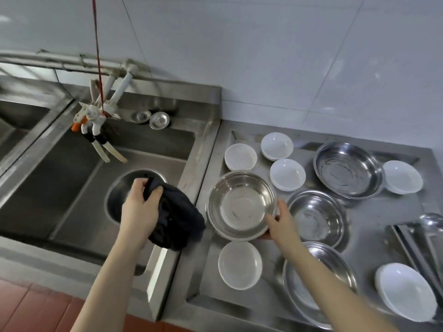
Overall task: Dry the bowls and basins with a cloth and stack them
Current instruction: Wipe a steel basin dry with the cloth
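My left hand (pixel 140 207) grips a bunched dark cloth (pixel 177 219) over the sink's right edge. My right hand (pixel 281 224) holds a steel bowl (pixel 239 204) by its right rim, tilted slightly above the steel counter (pixel 374 219). Around it on the counter lie several white bowls, such as a white bowl (pixel 239 264) in front and a white bowl (pixel 287 174) behind. A small steel basin (pixel 317 216) sits just right of my right hand, a large steel basin (pixel 348 170) farther back, and another steel basin (pixel 318 281) lies partly hidden under my right forearm.
A deep steel sink (pixel 72 188) lies to the left, with another basin (pixel 122 195) in it under my left hand. Taps (pixel 96 121) and hoses hang over it on a red cord. Steel ladles (pixel 429 226) lie at the counter's right edge. A tiled wall stands behind.
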The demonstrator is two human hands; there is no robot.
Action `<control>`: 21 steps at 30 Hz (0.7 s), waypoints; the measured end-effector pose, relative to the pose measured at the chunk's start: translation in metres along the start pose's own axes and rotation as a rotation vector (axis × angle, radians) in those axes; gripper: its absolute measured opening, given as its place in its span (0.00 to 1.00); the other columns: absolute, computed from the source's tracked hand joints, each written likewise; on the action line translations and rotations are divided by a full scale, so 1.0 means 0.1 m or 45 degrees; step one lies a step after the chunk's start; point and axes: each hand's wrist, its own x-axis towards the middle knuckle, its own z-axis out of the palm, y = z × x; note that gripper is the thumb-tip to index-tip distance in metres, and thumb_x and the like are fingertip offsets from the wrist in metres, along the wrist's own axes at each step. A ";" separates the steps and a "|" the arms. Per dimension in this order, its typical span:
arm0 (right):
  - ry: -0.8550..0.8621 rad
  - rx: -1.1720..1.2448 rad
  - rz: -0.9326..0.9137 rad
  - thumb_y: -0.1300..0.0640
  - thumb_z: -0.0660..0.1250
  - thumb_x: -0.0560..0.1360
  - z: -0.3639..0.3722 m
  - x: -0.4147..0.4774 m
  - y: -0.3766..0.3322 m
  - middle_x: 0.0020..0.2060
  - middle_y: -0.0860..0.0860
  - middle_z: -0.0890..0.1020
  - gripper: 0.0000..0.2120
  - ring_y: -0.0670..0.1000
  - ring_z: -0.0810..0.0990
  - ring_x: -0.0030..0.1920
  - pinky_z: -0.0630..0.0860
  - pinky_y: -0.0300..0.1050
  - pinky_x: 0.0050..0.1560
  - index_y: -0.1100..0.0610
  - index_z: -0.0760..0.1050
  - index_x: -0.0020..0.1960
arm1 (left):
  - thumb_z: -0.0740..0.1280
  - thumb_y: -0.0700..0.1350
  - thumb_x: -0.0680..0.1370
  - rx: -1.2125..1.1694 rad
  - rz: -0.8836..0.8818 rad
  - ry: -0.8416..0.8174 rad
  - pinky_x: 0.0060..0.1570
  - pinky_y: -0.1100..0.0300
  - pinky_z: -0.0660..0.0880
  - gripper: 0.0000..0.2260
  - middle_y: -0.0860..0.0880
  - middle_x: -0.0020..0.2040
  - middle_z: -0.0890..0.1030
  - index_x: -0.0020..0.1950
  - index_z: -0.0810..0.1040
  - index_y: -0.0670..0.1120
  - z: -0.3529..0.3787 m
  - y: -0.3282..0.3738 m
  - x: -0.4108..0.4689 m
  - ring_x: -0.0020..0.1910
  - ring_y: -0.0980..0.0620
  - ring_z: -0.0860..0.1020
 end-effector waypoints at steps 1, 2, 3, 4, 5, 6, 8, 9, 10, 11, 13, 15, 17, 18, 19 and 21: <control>-0.020 0.039 -0.002 0.47 0.65 0.68 0.00 -0.11 -0.10 0.49 0.49 0.82 0.29 0.57 0.83 0.49 0.81 0.64 0.48 0.33 0.64 0.67 | 0.62 0.48 0.81 -0.021 0.037 0.057 0.37 0.59 0.70 0.04 0.53 0.44 0.78 0.55 0.73 0.51 0.00 0.15 -0.04 0.42 0.56 0.76; -0.043 0.059 -0.002 0.49 0.65 0.69 0.01 -0.18 -0.16 0.49 0.50 0.82 0.30 0.57 0.84 0.49 0.81 0.63 0.48 0.32 0.64 0.68 | 0.62 0.48 0.81 -0.069 0.077 0.114 0.37 0.59 0.70 0.03 0.54 0.43 0.78 0.54 0.73 0.51 0.01 0.30 -0.09 0.42 0.56 0.76; -0.057 0.072 -0.021 0.50 0.65 0.69 0.02 -0.27 -0.25 0.49 0.50 0.83 0.29 0.57 0.84 0.49 0.82 0.62 0.49 0.31 0.64 0.67 | 0.62 0.48 0.81 -0.136 0.126 0.163 0.39 0.59 0.70 0.03 0.55 0.43 0.78 0.53 0.73 0.51 0.04 0.45 -0.15 0.43 0.57 0.77; -0.058 0.064 -0.051 0.52 0.64 0.70 0.02 -0.35 -0.33 0.49 0.51 0.83 0.28 0.57 0.84 0.49 0.82 0.62 0.49 0.29 0.65 0.66 | 0.63 0.48 0.81 -0.208 0.194 0.192 0.41 0.59 0.71 0.02 0.56 0.43 0.78 0.53 0.73 0.51 0.07 0.59 -0.22 0.44 0.57 0.77; -0.071 0.078 -0.088 0.54 0.64 0.72 0.02 -0.42 -0.40 0.49 0.52 0.83 0.28 0.57 0.84 0.49 0.82 0.61 0.48 0.28 0.65 0.64 | 0.63 0.47 0.80 -0.263 0.269 0.187 0.43 0.59 0.72 0.02 0.56 0.43 0.79 0.52 0.73 0.52 0.13 0.72 -0.30 0.44 0.58 0.77; -0.087 0.127 -0.114 0.58 0.64 0.75 0.02 -0.47 -0.47 0.49 0.54 0.83 0.27 0.58 0.84 0.49 0.83 0.61 0.46 0.30 0.66 0.65 | 0.64 0.47 0.80 -0.281 0.355 0.129 0.44 0.60 0.73 0.01 0.56 0.42 0.79 0.51 0.74 0.52 0.21 0.82 -0.38 0.43 0.59 0.78; -0.116 0.248 -0.151 0.65 0.61 0.78 0.01 -0.53 -0.57 0.51 0.57 0.83 0.27 0.59 0.85 0.48 0.84 0.59 0.41 0.38 0.67 0.68 | 0.65 0.48 0.79 -0.156 0.497 -0.153 0.46 0.64 0.74 0.04 0.58 0.44 0.81 0.53 0.75 0.55 0.44 0.96 -0.51 0.45 0.60 0.78; -0.108 0.286 -0.183 0.66 0.60 0.79 -0.01 -0.55 -0.62 0.50 0.57 0.83 0.27 0.59 0.85 0.47 0.84 0.59 0.40 0.39 0.68 0.68 | 0.65 0.50 0.79 -0.004 0.530 -0.342 0.49 0.63 0.73 0.08 0.57 0.48 0.81 0.59 0.74 0.56 0.58 0.98 -0.55 0.48 0.58 0.79; -0.054 0.281 -0.209 0.66 0.60 0.78 -0.03 -0.56 -0.67 0.48 0.56 0.83 0.26 0.58 0.85 0.46 0.84 0.59 0.41 0.38 0.70 0.66 | 0.64 0.51 0.80 0.202 0.574 -0.521 0.53 0.61 0.72 0.13 0.55 0.53 0.82 0.65 0.73 0.54 0.72 0.97 -0.57 0.53 0.55 0.78; 0.007 0.253 -0.241 0.64 0.60 0.77 -0.06 -0.57 -0.72 0.45 0.55 0.84 0.25 0.58 0.85 0.45 0.84 0.60 0.42 0.36 0.71 0.63 | 0.62 0.52 0.81 0.410 0.631 -0.646 0.57 0.58 0.71 0.16 0.51 0.58 0.81 0.69 0.71 0.52 0.84 0.92 -0.55 0.57 0.52 0.78; 0.092 0.236 -0.262 0.60 0.61 0.73 -0.16 -0.57 -0.82 0.40 0.55 0.84 0.22 0.60 0.84 0.43 0.83 0.61 0.43 0.37 0.74 0.58 | 0.59 0.50 0.82 0.626 0.729 -0.694 0.61 0.55 0.70 0.16 0.50 0.63 0.79 0.68 0.73 0.50 0.96 0.81 -0.54 0.62 0.50 0.75; 0.120 0.256 -0.281 0.54 0.62 0.68 -0.27 -0.56 -0.87 0.40 0.55 0.84 0.21 0.62 0.84 0.43 0.82 0.63 0.45 0.38 0.74 0.58 | 0.59 0.47 0.81 0.652 0.846 -0.669 0.62 0.54 0.70 0.14 0.53 0.62 0.79 0.66 0.76 0.51 1.01 0.71 -0.53 0.62 0.52 0.75; 0.126 0.224 -0.335 0.53 0.62 0.67 -0.36 -0.56 -0.93 0.38 0.53 0.84 0.21 0.60 0.84 0.43 0.82 0.63 0.46 0.36 0.74 0.58 | 0.58 0.46 0.80 0.736 0.987 -0.703 0.63 0.52 0.69 0.16 0.55 0.65 0.77 0.67 0.74 0.52 1.06 0.65 -0.53 0.67 0.53 0.72; 0.127 0.194 -0.353 0.54 0.63 0.69 -0.39 -0.58 -0.98 0.38 0.53 0.84 0.21 0.59 0.84 0.42 0.82 0.61 0.46 0.36 0.73 0.59 | 0.57 0.46 0.81 0.820 1.030 -0.747 0.65 0.51 0.68 0.17 0.55 0.68 0.74 0.69 0.72 0.52 1.09 0.64 -0.52 0.72 0.54 0.66; 0.119 0.177 -0.381 0.57 0.63 0.72 -0.41 -0.60 -1.01 0.37 0.52 0.83 0.21 0.58 0.84 0.42 0.82 0.59 0.46 0.35 0.73 0.59 | 0.55 0.46 0.82 0.894 1.057 -0.796 0.67 0.50 0.66 0.17 0.56 0.72 0.71 0.71 0.70 0.52 1.11 0.65 -0.51 0.76 0.55 0.61; 0.096 0.156 -0.412 0.59 0.62 0.73 -0.44 -0.62 -1.04 0.35 0.54 0.82 0.20 0.58 0.83 0.41 0.82 0.59 0.46 0.35 0.74 0.57 | 0.53 0.47 0.83 1.016 1.102 -0.851 0.70 0.48 0.63 0.17 0.57 0.77 0.61 0.72 0.68 0.52 1.15 0.69 -0.47 0.78 0.56 0.52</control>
